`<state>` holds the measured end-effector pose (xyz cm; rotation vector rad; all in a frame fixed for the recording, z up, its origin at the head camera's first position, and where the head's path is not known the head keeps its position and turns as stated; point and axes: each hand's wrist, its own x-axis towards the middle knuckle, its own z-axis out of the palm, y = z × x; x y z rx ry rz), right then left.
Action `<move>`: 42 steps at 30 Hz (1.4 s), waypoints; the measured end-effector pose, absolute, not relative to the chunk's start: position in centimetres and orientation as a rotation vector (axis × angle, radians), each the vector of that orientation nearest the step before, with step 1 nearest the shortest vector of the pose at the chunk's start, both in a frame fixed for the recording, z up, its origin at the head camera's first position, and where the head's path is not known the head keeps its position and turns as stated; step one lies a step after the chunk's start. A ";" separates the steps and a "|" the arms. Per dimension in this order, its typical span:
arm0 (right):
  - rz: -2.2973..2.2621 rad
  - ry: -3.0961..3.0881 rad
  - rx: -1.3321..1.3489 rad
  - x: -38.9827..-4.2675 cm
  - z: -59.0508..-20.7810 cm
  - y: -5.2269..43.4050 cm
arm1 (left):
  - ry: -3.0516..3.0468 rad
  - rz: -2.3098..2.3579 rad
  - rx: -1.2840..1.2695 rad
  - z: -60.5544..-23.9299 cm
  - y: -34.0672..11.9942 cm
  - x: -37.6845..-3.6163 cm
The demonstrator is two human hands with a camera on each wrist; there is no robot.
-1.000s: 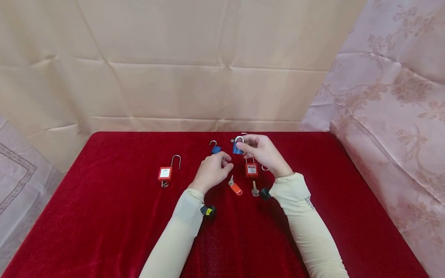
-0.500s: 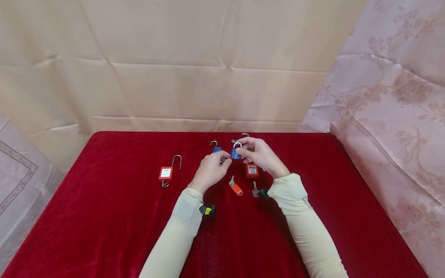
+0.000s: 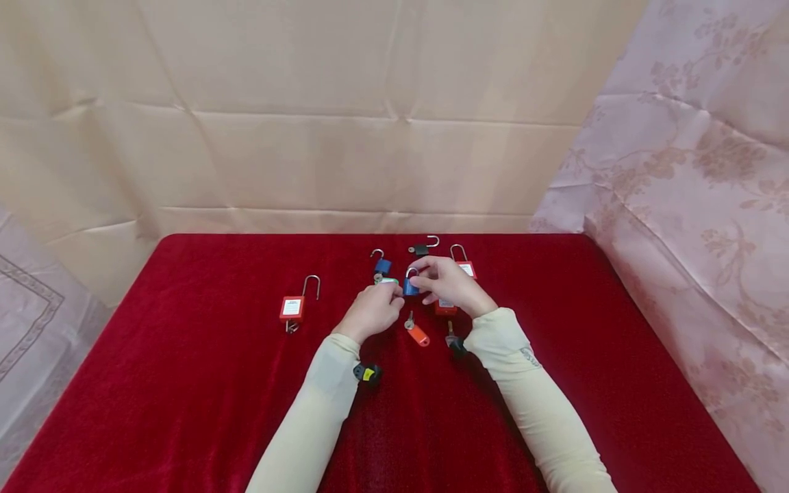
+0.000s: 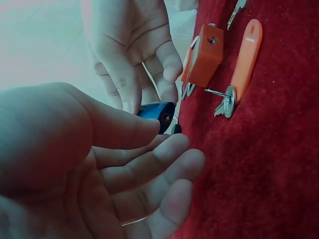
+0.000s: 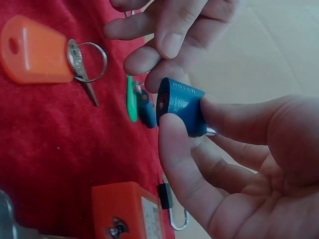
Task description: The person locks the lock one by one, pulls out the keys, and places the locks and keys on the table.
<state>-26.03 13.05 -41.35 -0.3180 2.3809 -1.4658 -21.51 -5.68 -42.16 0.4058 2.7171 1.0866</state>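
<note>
Red cloth: the velvet table cover (image 3: 185, 383) fills the lower half of the head view, with locks and keys grouped near its far edge.
Hidden: the shackle of the blue padlock (image 5: 180, 105) is mostly behind the right hand's fingers in the right wrist view; only a glint of metal shows. An orange padlock (image 3: 445, 309) is largely covered by the right hand in the head view.
Hard to tell: whether the left hand pinches a key cannot be made out; something pale green (image 3: 388, 281) shows at its fingertips in the head view, too small to name.
Blue padlock: it is off the cloth, between the two hands, keyhole end turned toward the left hand.
Right hand: the right hand (image 3: 450, 286) grips the blue padlock, thumb on one face and fingers curled round the other.
Left hand: the left hand (image 3: 373, 310) has its fingers curled, their tips at the lock's keyhole end, touching or nearly so.
Nearby: an orange-tagged key (image 3: 418, 333) lies on the cloth just below the hands; a green-tagged key (image 5: 132, 98) lies beside the lock in the right wrist view.
Apart: a long-shackled orange padlock (image 3: 293, 305) lies well to the left.
</note>
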 end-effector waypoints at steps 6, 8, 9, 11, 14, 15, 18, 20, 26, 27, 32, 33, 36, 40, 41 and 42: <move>-1.475 2.348 -0.266 -26.1 -41.6 12.6 | 2.691 1.070 0.359 -42.3 -5.7 -21.6; -1.455 2.354 -0.274 -26.1 -41.8 12.5 | 2.696 1.056 0.356 -42.4 -5.6 -21.6; -1.439 2.362 -0.283 -26.1 -41.9 12.5 | 2.700 1.046 0.356 -42.4 -5.6 -21.6; -1.398 2.382 -0.296 -26.1 -42.1 12.4 | 2.703 1.035 0.355 -42.5 -5.6 -21.6; -1.343 2.408 -0.299 -26.0 -42.3 12.4 | 2.701 1.030 0.351 -42.6 -5.5 -21.6; -1.329 2.414 -0.296 -26.0 -42.3 12.4 | 2.696 1.032 0.349 -42.6 -5.5 -21.6; -1.293 2.421 -0.274 -26.0 -42.1 12.5 | 2.681 1.041 0.351 -42.6 -5.5 -21.6; -1.276 2.419 -0.265 -26.0 -41.8 12.6 | 2.672 1.043 0.349 -42.6 -5.5 -21.7; -1.273 2.402 -0.273 -25.9 -41.2 12.9 | 2.659 1.053 0.335 -42.5 -5.5 -21.6; -1.270 2.402 -0.276 -25.9 -41.2 13.0 | 2.656 1.055 0.333 -42.5 -5.5 -21.6; -1.283 2.399 -0.284 -25.9 -41.1 13.2 | 2.645 1.058 0.331 -42.5 -5.5 -21.6; -1.294 2.397 -0.286 -25.9 -41.0 13.3 | 2.643 1.057 0.332 -42.5 -5.5 -21.6; -1.300 2.420 -0.298 -25.9 -40.6 13.7 | 2.641 1.050 0.331 -42.4 -5.5 -21.5; -1.248 2.533 -0.342 -26.1 -40.0 14.5 | 2.629 1.051 0.331 -42.5 -5.5 -21.4; -1.244 2.561 -0.341 -26.1 -39.9 14.8 | 2.634 1.048 0.341 -42.5 -5.5 -21.4; -1.252 2.581 -0.335 -26.2 -39.8 15.1 | 2.634 1.048 0.349 -42.6 -5.5 -21.4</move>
